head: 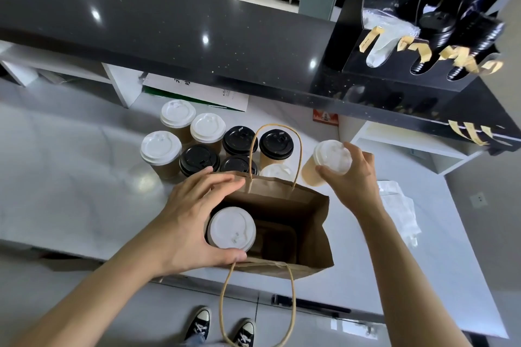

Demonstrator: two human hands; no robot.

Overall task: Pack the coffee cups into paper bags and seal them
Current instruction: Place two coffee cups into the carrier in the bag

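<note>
White counter (70, 177) beneath a black shelf (169, 25). Left hand (194, 217) grips a white-lidded cup (231, 229) inside the open paper bag (313, 234) (near counter edge); right hand (352, 177) clasps a second cup (328, 162) above-right; remaining cups (203, 144) cluster behind.

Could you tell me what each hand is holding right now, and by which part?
Right hand grips a white-lidded cup by its lid rim. Left hand holds the cup in the bag around its top.
</note>
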